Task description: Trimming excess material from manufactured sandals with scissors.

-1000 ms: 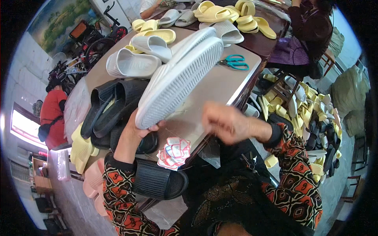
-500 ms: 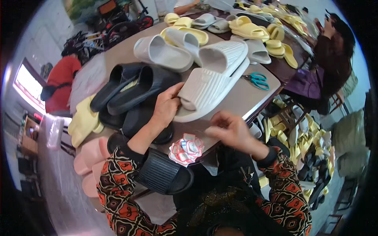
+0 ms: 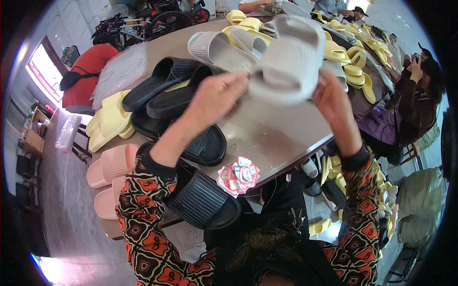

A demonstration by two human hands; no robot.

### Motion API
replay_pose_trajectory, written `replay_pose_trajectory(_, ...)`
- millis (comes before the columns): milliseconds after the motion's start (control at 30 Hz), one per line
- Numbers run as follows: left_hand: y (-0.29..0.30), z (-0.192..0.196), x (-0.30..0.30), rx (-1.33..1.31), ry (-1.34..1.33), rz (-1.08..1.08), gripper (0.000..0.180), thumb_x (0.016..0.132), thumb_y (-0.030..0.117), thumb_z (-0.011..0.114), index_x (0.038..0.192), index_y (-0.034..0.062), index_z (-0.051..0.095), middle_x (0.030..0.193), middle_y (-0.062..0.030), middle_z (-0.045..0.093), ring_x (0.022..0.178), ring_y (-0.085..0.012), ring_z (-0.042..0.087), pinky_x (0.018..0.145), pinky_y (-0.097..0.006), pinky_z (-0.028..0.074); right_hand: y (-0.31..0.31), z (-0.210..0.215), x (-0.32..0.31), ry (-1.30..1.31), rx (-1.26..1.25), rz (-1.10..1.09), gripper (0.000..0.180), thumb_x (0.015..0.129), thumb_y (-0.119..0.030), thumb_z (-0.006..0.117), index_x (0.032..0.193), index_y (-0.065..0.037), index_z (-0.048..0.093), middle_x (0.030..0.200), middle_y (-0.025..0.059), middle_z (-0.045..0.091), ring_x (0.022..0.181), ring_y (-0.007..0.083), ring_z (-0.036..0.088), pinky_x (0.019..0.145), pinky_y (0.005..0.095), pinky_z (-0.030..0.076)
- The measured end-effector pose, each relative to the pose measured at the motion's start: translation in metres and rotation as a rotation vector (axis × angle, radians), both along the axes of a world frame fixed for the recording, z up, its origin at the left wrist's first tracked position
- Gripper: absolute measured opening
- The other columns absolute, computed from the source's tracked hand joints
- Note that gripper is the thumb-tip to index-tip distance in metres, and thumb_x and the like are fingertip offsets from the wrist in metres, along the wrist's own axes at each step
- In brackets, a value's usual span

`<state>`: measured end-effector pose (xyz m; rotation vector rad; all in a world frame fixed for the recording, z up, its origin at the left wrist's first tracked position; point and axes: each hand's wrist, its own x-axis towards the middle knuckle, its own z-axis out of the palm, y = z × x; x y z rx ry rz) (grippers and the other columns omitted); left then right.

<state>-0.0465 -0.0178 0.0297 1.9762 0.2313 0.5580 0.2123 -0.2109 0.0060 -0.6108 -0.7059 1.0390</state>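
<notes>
Head view: grey slippers [image 3: 292, 59] raised at 1 o'clock from frame centre. Left hand [image 3: 217, 97] pinches their 8 o'clock edge; right hand [image 3: 335, 102] at their 4, grip blurred, can't tell. Press pair together, turn slowly. From them: bare table [image 3: 281, 124] at 6, its edge at 5, black slippers [image 3: 162, 81] crowding 9.

Small, apparently illegible print on the red-edged paper tags [image 3: 238, 177].

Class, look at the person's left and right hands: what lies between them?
In the head view, the light grey slide sandals, somewhat blurred, are between the left hand and the right hand.
</notes>
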Motion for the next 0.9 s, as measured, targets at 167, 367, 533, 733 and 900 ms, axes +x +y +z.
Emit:
replay_pose_trajectory(167,0.075,0.011,-0.009,0.955,-0.009,0.432,0.033,0.076,0.001,0.055,0.107,0.0085,0.062,0.105,-0.0156,0.059,0.097,-0.0353,0.055,0.083,-0.041,0.044,0.014,0.079,0.078,-0.118,0.018,-0.731,0.02,0.087,-0.008,0.052,0.101,0.006,0.054,0.099,0.0122,0.061,0.093,0.0218,0.061,0.082,0.0318,0.051)
replay_pose_trajectory(367,0.115,-0.035,-0.048,1.038,0.439,0.525,0.036,0.07,-0.008,0.053,0.098,0.0111,0.066,0.132,-0.0147,0.044,0.106,-0.0327,0.053,0.09,-0.039,0.044,0.039,-0.014,0.035,-0.512,-0.5,-0.646,0.031,0.079,-0.021,0.066,0.099,-0.001,0.057,0.086,0.0059,0.059,0.074,0.0148,0.058,0.071,0.0281,0.049)
replay_pose_trajectory(533,0.119,-0.029,-0.03,1.096,0.339,0.42,0.017,0.077,0.001,0.053,0.09,0.0062,0.062,0.115,-0.0169,0.055,0.095,-0.0372,0.057,0.082,-0.042,0.045,-0.012,-0.064,0.007,-0.894,-0.69,-0.743,0.039,0.081,-0.02,0.064,0.11,0.004,0.052,0.093,0.0114,0.062,0.077,0.0233,0.06,0.071,0.0342,0.05)
replay_pose_trajectory(733,0.096,0.001,-0.016,1.154,0.106,0.524,0.009,0.08,0.008,0.052,0.088,0.0074,0.054,0.085,-0.0165,0.061,0.083,-0.0338,0.059,0.068,-0.046,0.043,-0.065,-0.088,0.06,-1.937,-0.607,-1.331,0.019,0.084,-0.017,0.055,0.095,-0.001,0.055,0.093,0.0209,0.058,0.087,0.0414,0.055,0.075,0.0464,0.045)
replay_pose_trajectory(900,0.062,0.009,-0.013,0.943,-0.283,0.703,0.007,0.088,0.013,0.051,0.093,0.0079,0.053,0.079,-0.0161,0.061,0.074,-0.0358,0.059,0.062,-0.044,0.044,-0.075,-0.086,0.064,-1.829,-1.003,-0.812,0.024,0.084,-0.02,0.053,0.101,-0.003,0.051,0.095,0.0221,0.058,0.089,0.04,0.055,0.076,0.0476,0.044)
